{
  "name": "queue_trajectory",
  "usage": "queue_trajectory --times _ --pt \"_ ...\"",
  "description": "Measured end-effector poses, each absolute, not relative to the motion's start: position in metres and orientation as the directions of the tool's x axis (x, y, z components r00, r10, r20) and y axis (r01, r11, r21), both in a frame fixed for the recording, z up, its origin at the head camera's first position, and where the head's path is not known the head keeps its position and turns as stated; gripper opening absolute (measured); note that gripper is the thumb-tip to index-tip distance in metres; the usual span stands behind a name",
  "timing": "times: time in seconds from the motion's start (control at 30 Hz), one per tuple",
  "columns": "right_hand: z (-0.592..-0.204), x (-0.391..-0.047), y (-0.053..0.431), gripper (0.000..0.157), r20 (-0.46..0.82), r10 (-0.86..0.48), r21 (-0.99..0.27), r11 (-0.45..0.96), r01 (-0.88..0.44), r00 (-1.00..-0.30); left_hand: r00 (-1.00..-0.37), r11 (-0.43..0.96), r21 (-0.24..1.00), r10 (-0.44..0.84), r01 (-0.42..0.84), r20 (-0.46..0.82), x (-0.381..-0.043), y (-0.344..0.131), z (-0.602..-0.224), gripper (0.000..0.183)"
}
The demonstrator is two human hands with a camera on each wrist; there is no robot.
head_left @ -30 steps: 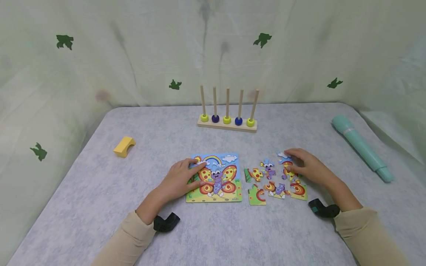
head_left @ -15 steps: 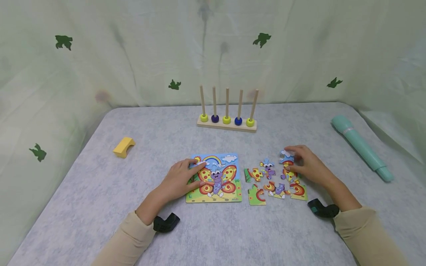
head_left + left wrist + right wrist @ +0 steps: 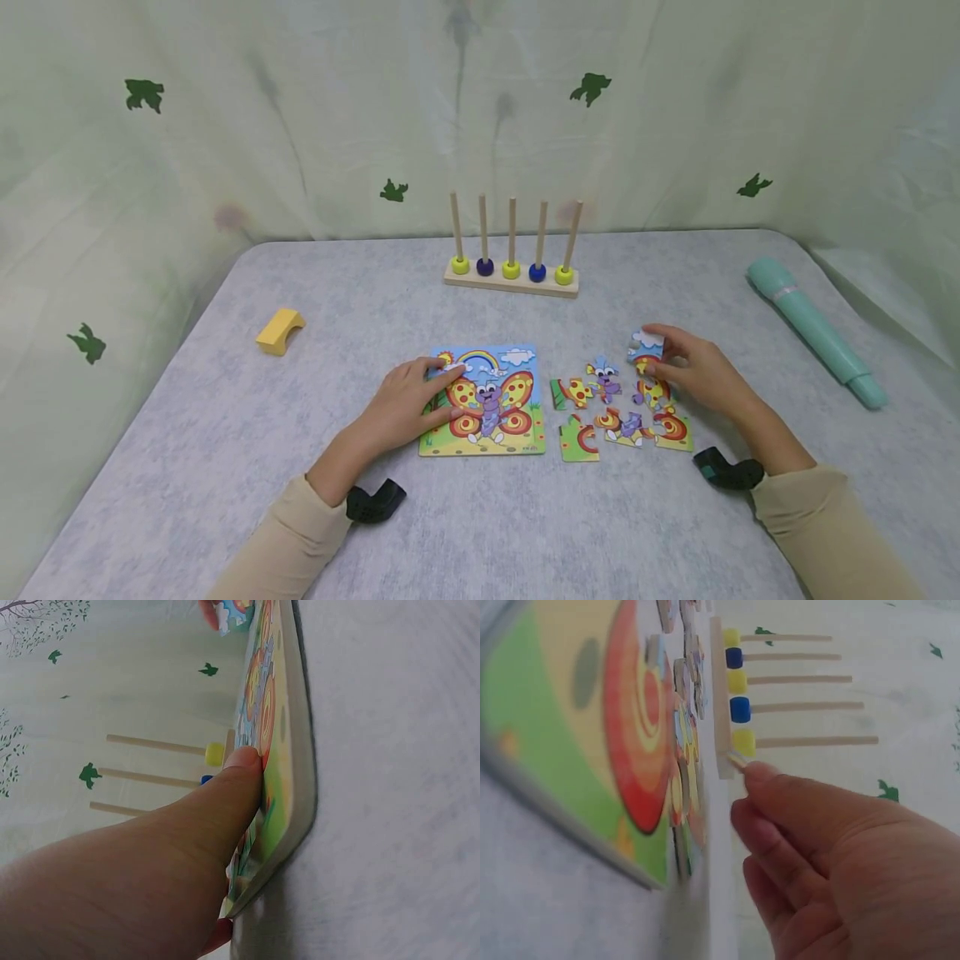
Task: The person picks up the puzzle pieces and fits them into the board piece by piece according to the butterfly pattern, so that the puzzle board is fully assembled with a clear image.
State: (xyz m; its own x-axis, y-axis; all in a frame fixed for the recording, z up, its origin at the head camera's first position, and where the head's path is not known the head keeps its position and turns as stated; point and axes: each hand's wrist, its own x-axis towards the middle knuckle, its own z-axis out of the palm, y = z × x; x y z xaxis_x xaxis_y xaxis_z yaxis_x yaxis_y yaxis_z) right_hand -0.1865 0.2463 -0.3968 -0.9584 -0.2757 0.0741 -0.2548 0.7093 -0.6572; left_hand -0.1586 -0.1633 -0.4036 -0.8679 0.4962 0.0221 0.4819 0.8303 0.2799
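In the head view my left hand (image 3: 405, 400) rests on the left side of a butterfly puzzle board (image 3: 487, 446), fingers spread over the picture. Its thumb (image 3: 244, 761) lies on the board's face in the left wrist view. My right hand (image 3: 697, 371) pinches a puzzle piece (image 3: 645, 348) with sky and cloud on it, held tilted above the other pieces. Only a thin edge of that puzzle piece (image 3: 737, 760) shows at the fingertips in the right wrist view. Below it lie several loose pieces, among them a red-and-yellow wing piece (image 3: 673, 432) and a green corner piece (image 3: 577, 442).
A wooden peg stand (image 3: 512, 283) with yellow and blue beads is at the back of the table. A yellow arch block (image 3: 281, 331) lies at the left, and a teal tube (image 3: 817, 333) at the right. A pale curtain (image 3: 315, 125) hangs behind.
My right hand has lifted the sky-and-cloud puzzle piece off the group at the right and tilted it up. My left hand has stayed on the board.
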Motion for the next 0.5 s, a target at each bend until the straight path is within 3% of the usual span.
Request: queue_trajectory --times 0.5 --pt "-0.368 -0.171 0.199 0.052 0.182 -0.4 -0.734 0.553 -0.395 -0.898 -0.844 0.821 0.207 0.535 0.531 0.046 -0.161 -0.159 -0.399 0.059"
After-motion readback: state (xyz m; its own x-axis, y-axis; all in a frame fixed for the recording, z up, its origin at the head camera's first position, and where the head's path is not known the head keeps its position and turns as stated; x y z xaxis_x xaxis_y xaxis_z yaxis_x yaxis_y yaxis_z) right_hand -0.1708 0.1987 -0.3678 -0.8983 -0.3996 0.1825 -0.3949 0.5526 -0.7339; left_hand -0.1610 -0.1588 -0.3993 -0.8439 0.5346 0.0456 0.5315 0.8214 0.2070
